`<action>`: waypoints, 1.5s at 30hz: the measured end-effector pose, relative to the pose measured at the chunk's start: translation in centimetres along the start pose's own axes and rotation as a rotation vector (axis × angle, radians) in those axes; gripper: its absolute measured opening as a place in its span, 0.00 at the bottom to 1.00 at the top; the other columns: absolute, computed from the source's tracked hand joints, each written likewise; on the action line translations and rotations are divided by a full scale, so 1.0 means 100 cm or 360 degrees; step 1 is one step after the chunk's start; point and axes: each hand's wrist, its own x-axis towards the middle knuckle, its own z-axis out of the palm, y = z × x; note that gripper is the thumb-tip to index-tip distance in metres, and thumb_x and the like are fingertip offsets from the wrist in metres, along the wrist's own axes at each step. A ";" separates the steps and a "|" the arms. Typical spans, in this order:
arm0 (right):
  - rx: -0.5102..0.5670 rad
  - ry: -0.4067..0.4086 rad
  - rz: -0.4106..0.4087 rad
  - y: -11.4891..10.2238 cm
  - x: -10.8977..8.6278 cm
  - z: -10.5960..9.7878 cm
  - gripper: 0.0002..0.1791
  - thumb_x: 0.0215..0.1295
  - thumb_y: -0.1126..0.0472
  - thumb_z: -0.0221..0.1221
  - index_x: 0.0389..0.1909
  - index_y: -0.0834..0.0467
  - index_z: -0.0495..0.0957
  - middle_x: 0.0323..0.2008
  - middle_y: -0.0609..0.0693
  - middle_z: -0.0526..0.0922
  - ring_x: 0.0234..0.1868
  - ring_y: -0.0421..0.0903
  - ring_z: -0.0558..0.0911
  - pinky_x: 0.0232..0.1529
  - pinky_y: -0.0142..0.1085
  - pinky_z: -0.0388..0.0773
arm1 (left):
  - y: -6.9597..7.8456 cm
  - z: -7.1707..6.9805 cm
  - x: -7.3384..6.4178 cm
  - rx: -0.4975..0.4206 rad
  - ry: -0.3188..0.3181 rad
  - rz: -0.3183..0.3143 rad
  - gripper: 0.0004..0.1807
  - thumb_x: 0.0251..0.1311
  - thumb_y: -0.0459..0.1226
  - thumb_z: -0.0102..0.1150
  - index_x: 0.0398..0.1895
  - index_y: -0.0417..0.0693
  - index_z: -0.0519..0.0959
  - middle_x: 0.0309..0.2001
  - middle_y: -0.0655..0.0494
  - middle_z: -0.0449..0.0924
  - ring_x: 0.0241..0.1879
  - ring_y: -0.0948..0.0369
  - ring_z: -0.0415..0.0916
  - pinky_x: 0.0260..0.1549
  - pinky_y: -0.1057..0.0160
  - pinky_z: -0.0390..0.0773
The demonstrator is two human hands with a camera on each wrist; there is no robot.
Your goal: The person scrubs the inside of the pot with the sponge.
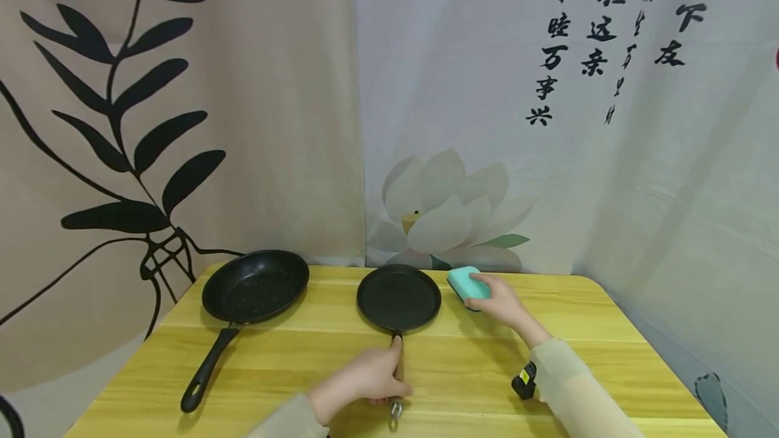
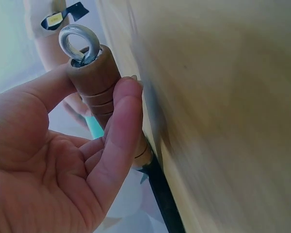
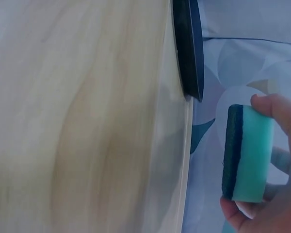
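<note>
My left hand (image 1: pixel 379 372) grips the wooden handle (image 2: pixel 98 92) of a small flat black pan (image 1: pixel 398 297) near the middle of the table. A metal ring (image 2: pixel 79 44) sticks out of the handle's end, beyond the fingers. To the right of that pan, my right hand (image 1: pixel 500 299) holds a turquoise sponge (image 1: pixel 468 286) by its edges, above the table's back part. The sponge has a dark scouring layer (image 3: pixel 232 150), which faces down toward the tabletop, while thumb and fingers hold the turquoise foam.
A larger black frying pan (image 1: pixel 255 287) lies at the left, its handle (image 1: pixel 209 370) angled toward the front. The wooden table (image 1: pixel 487 384) ends at the back close to a printed curtain (image 1: pixel 292 120). A black device (image 1: pixel 525 381) sits at my right wrist.
</note>
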 end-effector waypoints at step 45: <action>0.0017 -0.0615 -0.0347 -0.043 0.017 0.024 0.27 0.56 0.61 0.63 0.60 0.58 0.77 0.60 0.58 0.75 0.49 0.49 0.73 0.45 0.43 0.70 | -0.004 -0.001 0.003 -0.0351 -0.0098 0.0018 0.53 0.56 0.43 0.70 0.74 0.29 0.47 0.15 0.51 0.78 0.11 0.56 0.75 0.11 0.60 0.78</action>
